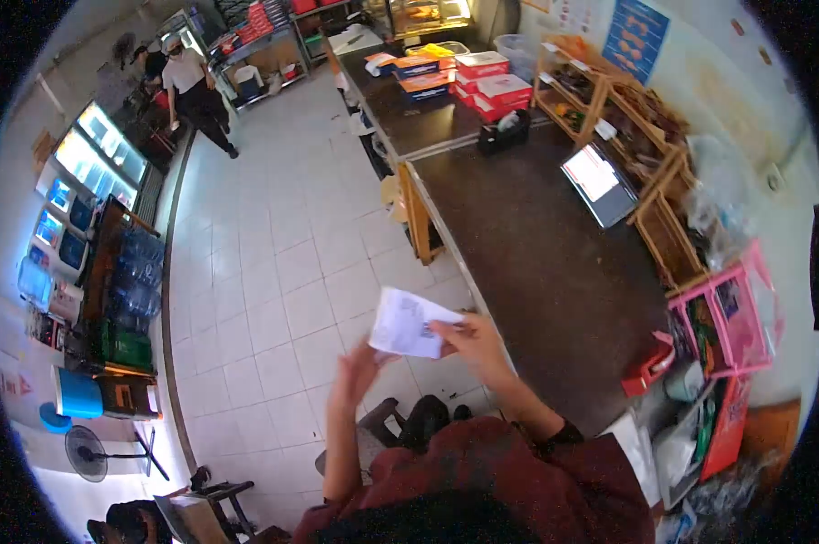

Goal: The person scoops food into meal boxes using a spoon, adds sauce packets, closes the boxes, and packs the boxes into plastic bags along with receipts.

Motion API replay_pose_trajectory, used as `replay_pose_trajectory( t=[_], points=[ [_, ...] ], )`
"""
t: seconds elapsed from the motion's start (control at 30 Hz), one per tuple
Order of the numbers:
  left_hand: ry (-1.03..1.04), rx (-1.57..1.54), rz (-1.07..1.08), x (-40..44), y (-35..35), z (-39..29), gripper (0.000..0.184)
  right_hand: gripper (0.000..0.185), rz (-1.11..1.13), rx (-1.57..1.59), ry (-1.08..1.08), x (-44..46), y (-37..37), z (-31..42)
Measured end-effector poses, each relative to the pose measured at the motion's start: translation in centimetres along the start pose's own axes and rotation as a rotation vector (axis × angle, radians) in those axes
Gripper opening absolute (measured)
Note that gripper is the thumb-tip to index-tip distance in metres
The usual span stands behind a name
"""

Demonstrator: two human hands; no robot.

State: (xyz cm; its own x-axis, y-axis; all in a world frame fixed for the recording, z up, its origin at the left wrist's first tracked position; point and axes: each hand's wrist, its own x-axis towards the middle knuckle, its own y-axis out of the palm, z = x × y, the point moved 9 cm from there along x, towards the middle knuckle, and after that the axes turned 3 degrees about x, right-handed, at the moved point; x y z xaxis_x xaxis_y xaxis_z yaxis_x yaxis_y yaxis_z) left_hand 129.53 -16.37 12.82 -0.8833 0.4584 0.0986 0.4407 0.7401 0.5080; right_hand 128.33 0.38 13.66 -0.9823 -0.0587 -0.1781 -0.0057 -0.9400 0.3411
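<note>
A white printed paper slip point(404, 328), which looks folded, is held up in front of my body, over the tiled floor. The thumb and fingers of my right hand point(476, 346) pinch its right edge. At the lower left corner, my left hand point(360, 370) grips the paper, its fingertips partly hidden behind it. The print is too small to read. Just to the right of both hands runs the edge of the dark counter point(536, 263).
On the counter stand a tablet-like screen point(600, 181), stacked red boxes point(496, 89), a red tape dispenser point(649, 364) and a pink rack point(741, 313). A person point(196, 91) walks at the far left. A standing fan point(87, 453) and water bottles point(137, 272) line the left wall.
</note>
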Motion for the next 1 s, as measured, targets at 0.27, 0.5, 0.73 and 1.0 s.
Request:
replay_pose_trajectory(
  t=[0.27, 0.5, 0.73, 1.0],
  points=[
    [-0.325, 0.028, -0.300, 7.0, -11.0, 2.6, 0.066, 0.024, 0.264, -0.002, 0.199, 14.3, 9.3, -5.8],
    [0.196, -0.321, -0.670, 19.8, -24.3, -8.3, 0.061, 0.020, 0.444, -0.264, 0.097, 27.4, 12.9, -2.9],
    [0.207, -0.521, -0.458, 33.6, -30.6, -9.1, 0.055, 0.022, 0.438, -0.222, 0.222, 38.6, 10.3, -3.7],
    [-0.352, 0.590, -0.632, 41.5, -43.1, 0.5, 0.037, 0.022, 0.405, -1.092, -0.298, 66.7, -3.4, -0.8]
  ],
)
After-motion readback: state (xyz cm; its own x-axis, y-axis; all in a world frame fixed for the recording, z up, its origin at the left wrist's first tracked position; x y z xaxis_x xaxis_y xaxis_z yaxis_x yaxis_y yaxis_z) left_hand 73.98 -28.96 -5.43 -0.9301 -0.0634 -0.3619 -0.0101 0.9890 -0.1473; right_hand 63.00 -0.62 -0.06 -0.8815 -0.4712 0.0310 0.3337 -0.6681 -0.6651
